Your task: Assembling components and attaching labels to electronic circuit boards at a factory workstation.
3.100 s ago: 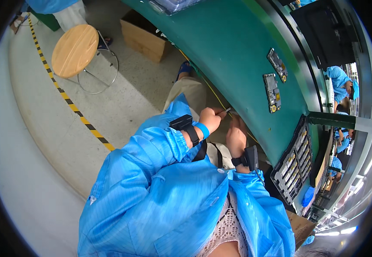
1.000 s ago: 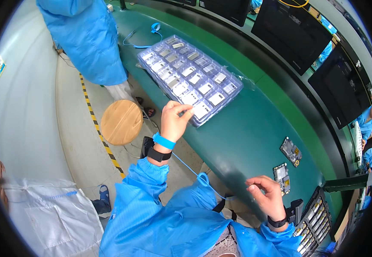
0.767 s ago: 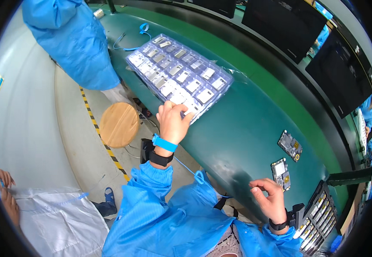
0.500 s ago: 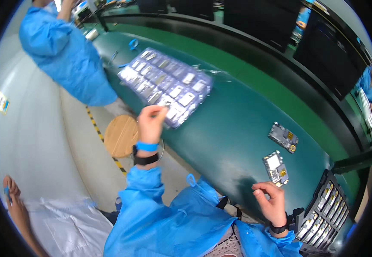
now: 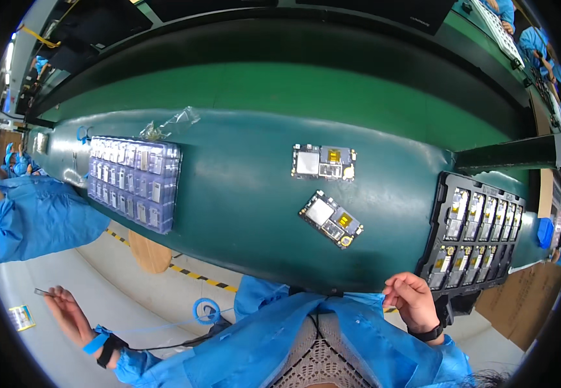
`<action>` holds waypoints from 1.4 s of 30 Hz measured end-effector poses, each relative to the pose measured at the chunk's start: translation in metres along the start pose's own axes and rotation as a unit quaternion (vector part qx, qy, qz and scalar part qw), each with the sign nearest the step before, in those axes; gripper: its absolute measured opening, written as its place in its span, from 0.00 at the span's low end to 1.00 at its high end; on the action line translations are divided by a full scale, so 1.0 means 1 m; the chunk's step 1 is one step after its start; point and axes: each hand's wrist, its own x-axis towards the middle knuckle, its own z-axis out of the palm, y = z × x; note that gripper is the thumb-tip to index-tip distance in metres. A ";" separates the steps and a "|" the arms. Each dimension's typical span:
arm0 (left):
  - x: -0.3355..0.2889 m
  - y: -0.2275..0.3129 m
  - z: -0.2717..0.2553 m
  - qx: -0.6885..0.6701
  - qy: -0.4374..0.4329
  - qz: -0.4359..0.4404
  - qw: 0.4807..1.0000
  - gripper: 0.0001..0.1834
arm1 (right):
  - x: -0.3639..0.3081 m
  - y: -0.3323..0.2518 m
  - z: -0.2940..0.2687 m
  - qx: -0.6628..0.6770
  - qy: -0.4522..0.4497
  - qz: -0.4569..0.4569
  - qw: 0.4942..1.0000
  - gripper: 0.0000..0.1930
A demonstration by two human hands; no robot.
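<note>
My left hand [image 5: 68,315] is held out at the far left, beyond the table. Its fingertips pinch a small, thin grey piece [image 5: 41,292] whose kind I cannot make out. A blue strap and a black band circle that wrist. By the table's front edge is my right hand [image 5: 413,301], fingers curled in and no object showing in them. Two circuit boards with silver and yellow patches lie on the green table [image 5: 242,200]: an upper board [image 5: 323,162] and a tilted lower board [image 5: 331,218]. A clear plastic tray [image 5: 133,181] of small metallic parts stands at left.
A black tray [image 5: 474,233] holding several boards stands at the right, near my right hand. Clear plastic film [image 5: 174,121] lies behind the plastic tray. A wooden stool [image 5: 149,252] is under the left table edge; a person in a blue gown [image 5: 35,216] works beyond.
My left hand has left the plastic tray and swung out to the left with the small grey piece. The view has turned. My right hand stays curled near the table's front edge.
</note>
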 end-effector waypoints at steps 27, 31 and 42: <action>-0.306 -0.372 -0.081 0.385 -0.348 -0.599 0.610 0.15 | 0.017 0.150 -0.069 -0.428 -0.086 0.096 0.894 0.11; -0.386 -0.447 -0.053 0.288 -0.193 -0.531 0.773 0.18 | 0.030 0.139 -0.069 -0.494 -0.096 0.121 0.856 0.11; -0.449 -0.324 -0.019 0.050 0.182 -0.793 0.580 0.05 | 0.051 0.110 -0.057 -0.678 -0.145 0.117 0.711 0.12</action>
